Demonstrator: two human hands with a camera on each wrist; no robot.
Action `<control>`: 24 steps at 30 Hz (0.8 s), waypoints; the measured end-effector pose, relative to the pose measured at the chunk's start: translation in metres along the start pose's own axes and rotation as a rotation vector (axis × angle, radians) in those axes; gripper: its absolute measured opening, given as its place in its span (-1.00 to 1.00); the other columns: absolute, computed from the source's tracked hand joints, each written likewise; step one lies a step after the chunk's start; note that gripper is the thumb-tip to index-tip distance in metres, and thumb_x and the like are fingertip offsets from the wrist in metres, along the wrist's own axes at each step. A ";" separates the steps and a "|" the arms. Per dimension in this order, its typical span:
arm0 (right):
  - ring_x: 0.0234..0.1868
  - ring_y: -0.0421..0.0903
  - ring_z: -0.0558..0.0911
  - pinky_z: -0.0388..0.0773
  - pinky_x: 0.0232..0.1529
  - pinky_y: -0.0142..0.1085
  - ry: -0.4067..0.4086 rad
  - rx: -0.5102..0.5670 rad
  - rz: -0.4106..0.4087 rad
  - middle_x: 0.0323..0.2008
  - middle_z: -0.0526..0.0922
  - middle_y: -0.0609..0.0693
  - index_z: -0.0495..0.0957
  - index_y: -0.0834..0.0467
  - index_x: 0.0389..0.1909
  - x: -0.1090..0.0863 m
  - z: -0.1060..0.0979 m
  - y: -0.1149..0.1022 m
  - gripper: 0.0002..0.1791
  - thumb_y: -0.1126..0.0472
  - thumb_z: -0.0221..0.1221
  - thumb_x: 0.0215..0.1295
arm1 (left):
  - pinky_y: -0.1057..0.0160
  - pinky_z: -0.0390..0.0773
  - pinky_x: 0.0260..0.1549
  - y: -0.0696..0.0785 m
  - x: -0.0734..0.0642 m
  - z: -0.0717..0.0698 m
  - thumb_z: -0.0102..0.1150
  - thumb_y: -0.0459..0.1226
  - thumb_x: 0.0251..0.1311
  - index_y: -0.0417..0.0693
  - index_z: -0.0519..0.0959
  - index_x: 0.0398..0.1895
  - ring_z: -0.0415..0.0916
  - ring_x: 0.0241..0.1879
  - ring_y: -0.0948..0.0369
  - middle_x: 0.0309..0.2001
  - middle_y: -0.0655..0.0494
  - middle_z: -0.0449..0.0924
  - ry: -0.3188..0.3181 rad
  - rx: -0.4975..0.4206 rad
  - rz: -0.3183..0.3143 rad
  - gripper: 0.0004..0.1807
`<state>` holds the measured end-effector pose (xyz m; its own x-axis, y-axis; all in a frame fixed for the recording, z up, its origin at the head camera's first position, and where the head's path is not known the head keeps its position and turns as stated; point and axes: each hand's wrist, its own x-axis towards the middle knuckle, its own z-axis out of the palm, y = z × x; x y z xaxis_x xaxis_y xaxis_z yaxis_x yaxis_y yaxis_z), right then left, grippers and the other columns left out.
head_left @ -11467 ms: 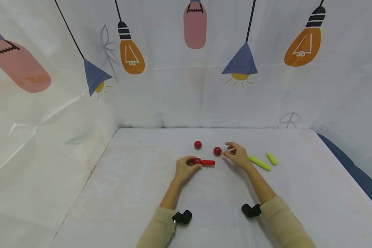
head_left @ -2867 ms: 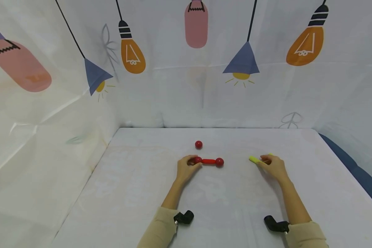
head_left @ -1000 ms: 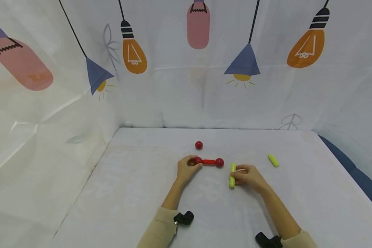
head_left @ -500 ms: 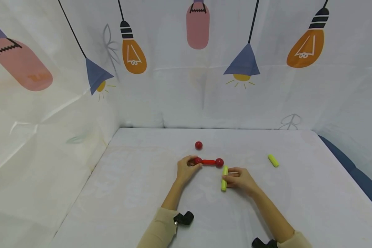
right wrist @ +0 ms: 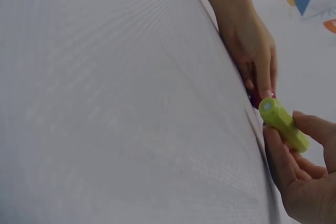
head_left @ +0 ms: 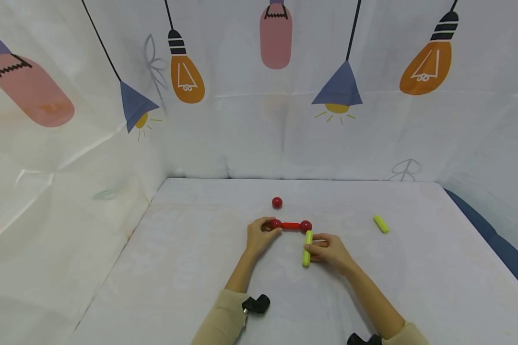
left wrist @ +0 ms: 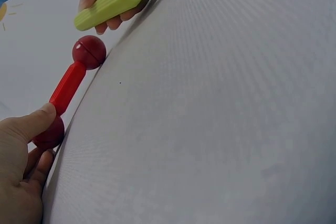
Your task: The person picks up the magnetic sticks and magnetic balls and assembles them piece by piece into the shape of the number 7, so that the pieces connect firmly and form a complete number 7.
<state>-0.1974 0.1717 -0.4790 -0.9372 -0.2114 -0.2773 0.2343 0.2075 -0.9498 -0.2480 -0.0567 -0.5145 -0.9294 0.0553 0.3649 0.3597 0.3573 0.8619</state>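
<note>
A: Biggest first?
B: White table (head_left: 177, 268) spanned the lower frame.
A: Hands?
B: Left hand (head_left: 259, 235), centre, pinching narrowly. Right hand (head_left: 333, 251), right of it, same.
A: Rods?
B: Long yellow rod (head_left: 307, 257) was in the right hand's pinch. Short yellow rod (head_left: 381, 224) lay further right, well apart. Red rod (head_left: 291, 225), centre.
A: Balls?
B: Left red ball (head_left: 277, 224), left hand held it; right red ball (head_left: 305, 225) sat just beyond the long yellow rod's tip; both touched the red rod. Loose red ball (head_left: 277, 202) lay higher.
</note>
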 end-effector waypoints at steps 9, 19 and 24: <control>-0.29 -0.05 0.67 0.63 -0.21 -0.23 0.015 0.007 0.015 -0.17 0.66 0.23 0.28 0.45 0.19 0.001 0.008 -0.001 -0.30 0.11 0.29 0.17 | 0.37 0.57 -0.29 0.001 -0.001 -0.001 0.42 -0.32 -0.05 -0.30 0.62 -0.12 0.57 -0.33 0.13 -0.21 -0.08 0.66 -0.004 0.012 -0.009 -0.61; -0.34 -0.07 0.68 0.64 -0.25 -0.22 0.023 0.058 0.002 -0.20 0.66 0.24 0.26 0.48 0.19 0.003 0.015 0.000 -0.32 0.19 0.28 0.18 | 0.36 0.57 -0.30 0.001 -0.001 0.000 0.42 -0.30 -0.04 -0.27 0.62 -0.12 0.57 -0.34 0.14 -0.22 -0.07 0.65 -0.006 0.032 -0.010 -0.62; -0.35 -0.08 0.68 0.64 -0.27 -0.22 0.029 0.074 0.007 -0.18 0.66 0.25 0.23 0.48 0.22 0.004 0.016 -0.001 -0.31 0.19 0.27 0.19 | 0.36 0.57 -0.31 0.001 -0.001 0.001 0.43 -0.33 -0.06 -0.28 0.63 -0.13 0.57 -0.35 0.12 -0.22 -0.09 0.66 0.002 0.017 -0.014 -0.62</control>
<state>-0.1971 0.1554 -0.4819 -0.9424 -0.1820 -0.2806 0.2583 0.1370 -0.9563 -0.2471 -0.0559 -0.5140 -0.9341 0.0482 0.3538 0.3453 0.3738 0.8608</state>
